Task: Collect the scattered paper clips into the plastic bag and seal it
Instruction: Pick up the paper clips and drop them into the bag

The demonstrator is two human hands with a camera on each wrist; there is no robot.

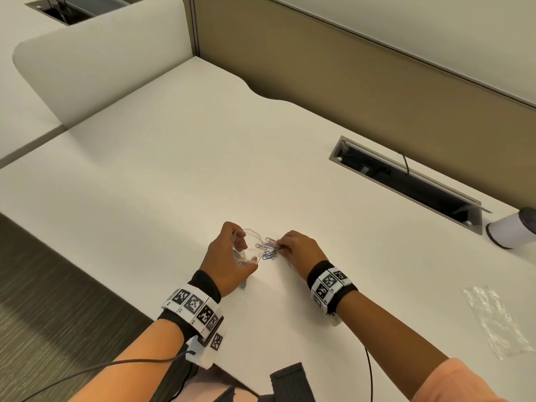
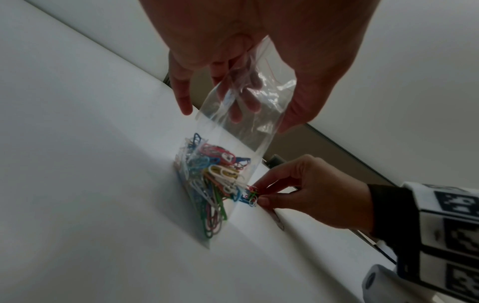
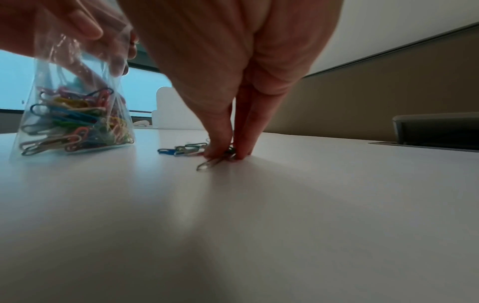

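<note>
My left hand [image 1: 232,256] holds the clear plastic bag [image 2: 233,133] by its open top, its bottom resting on the white desk [image 1: 174,169]. Several coloured paper clips [image 2: 212,176] fill the bag's lower part, also seen through the bag [image 3: 75,121] in the right wrist view. Just right of the bag, my right hand [image 1: 295,248] pinches a small bunch of loose clips [image 1: 272,248] against the desk with thumb and fingertips [image 3: 241,151]. A few more clips [image 3: 181,150] lie between hand and bag; one silver clip [image 3: 210,163] sticks out under the thumb.
A second clear plastic sleeve [image 1: 496,320] lies at the desk's right front. A white cup with dark lid [image 1: 510,227] lies on its side at far right, beside an open cable tray [image 1: 406,181]. Brown partition panels stand behind the desk.
</note>
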